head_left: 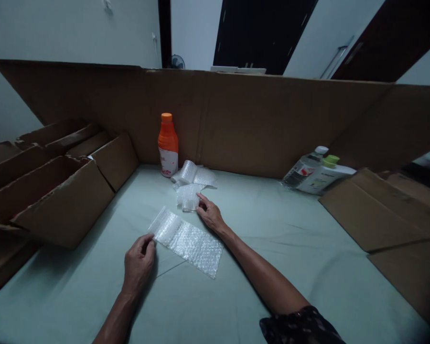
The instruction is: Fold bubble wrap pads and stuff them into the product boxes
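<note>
A flat strip of bubble wrap point(191, 242) lies slanted on the pale green cloth. My left hand point(139, 263) has its fingers closed on the strip's left corner, thumb against the index finger. Beyond it sits a loose heap of bubble wrap point(191, 179), curled and folded pieces overlapping. My right hand point(210, 215) reaches to the near right edge of that heap, its fingers bent around the edge of the closest piece. Just behind the heap stands an orange bottle point(168, 143) with a white lower label, upright.
Cardboard boxes with open compartments point(64, 200) line the left side. A tall cardboard panel point(251, 124) closes off the back. At the right, a clear bottle point(304, 167) and a white bottle with a green cap point(324, 177) lean behind a cardboard box point(376, 210).
</note>
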`<state>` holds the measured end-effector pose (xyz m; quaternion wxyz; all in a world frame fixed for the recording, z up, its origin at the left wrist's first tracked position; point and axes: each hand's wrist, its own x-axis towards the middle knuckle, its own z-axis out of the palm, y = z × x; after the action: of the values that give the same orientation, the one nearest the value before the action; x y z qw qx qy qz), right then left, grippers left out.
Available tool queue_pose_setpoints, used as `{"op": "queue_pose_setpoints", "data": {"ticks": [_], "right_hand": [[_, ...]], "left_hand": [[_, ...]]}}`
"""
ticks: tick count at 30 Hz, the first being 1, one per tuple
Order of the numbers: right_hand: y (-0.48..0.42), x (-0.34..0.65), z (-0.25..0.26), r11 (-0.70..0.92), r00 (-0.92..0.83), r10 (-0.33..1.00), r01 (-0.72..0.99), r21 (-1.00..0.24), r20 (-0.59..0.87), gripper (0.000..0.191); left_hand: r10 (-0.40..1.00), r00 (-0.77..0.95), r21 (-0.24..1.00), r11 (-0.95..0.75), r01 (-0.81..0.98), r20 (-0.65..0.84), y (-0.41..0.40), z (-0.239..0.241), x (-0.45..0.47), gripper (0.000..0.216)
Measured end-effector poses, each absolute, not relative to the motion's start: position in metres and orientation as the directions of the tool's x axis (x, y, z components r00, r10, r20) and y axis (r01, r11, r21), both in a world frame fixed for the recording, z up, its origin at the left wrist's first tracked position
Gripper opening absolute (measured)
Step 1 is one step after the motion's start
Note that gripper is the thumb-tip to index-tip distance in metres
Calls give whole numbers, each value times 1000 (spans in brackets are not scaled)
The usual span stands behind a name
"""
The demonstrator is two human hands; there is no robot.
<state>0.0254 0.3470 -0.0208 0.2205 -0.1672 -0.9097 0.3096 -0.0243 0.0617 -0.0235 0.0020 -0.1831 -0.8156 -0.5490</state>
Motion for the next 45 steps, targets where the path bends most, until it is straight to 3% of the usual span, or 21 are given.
{"op": "queue_pose_setpoints", "data": {"ticks": [7, 13, 18, 22, 30, 41, 45], "right_hand": [[332, 23, -7, 914, -933, 236, 118, -387, 272, 64], [328, 19, -5, 945, -943, 209, 126, -303, 258, 60], [336, 12, -11, 922, -915, 271, 157, -354, 300, 41], [348, 13, -13, 893, -884, 317, 156, -422, 344, 37], [371, 16, -16, 851, -829, 418, 214, -479, 372, 61], [353, 31, -30, 843, -840, 423, 228, -487, 339, 47], [356, 30, -32, 836, -820, 449, 246, -490, 355, 54]], "left_hand": [[293, -936, 897, 330, 293, 197, 62, -24, -24, 34], [300, -934, 899, 326, 291, 194, 62, -23, -25, 33], [289, -935, 899, 319, 298, 207, 63, -22, -24, 32], [291, -934, 900, 318, 299, 207, 63, -22, -24, 31], [299, -937, 901, 329, 282, 184, 62, -25, -26, 33], [305, -940, 905, 337, 258, 155, 62, -24, -25, 33], [303, -939, 910, 322, 263, 164, 63, -24, -25, 32]]}}
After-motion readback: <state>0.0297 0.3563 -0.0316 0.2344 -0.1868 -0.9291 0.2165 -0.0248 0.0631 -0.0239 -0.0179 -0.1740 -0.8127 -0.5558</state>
